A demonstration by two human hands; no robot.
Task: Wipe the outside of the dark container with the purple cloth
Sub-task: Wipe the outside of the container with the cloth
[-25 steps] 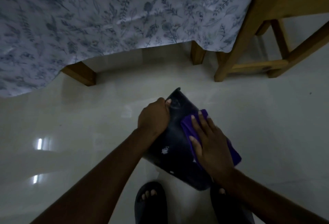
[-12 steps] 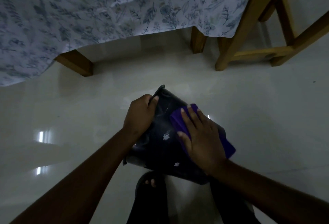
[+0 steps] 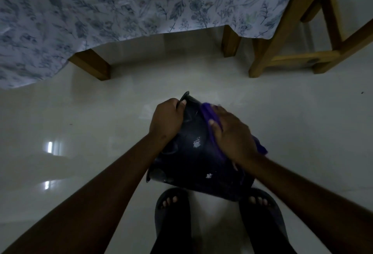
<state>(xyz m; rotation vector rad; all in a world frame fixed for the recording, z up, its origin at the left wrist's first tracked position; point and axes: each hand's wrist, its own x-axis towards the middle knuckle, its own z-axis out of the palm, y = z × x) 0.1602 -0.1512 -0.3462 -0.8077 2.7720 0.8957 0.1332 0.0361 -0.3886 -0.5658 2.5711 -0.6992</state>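
Note:
The dark container is held tilted above the floor in front of me, its outer wall facing up, with small pale marks on it. My left hand grips its far rim on the left. My right hand lies flat on the purple cloth and presses it against the container's right side. Part of the cloth sticks out behind my wrist at the right.
A bed with a leaf-patterned sheet and wooden legs stands ahead. A wooden stool is at the upper right. Glossy pale floor spreads all around. My feet in dark slippers are below the container.
My right hand and the cloth have slid further up the container's side toward its far rim. The container has shifted slightly left and turned a little in my left hand.

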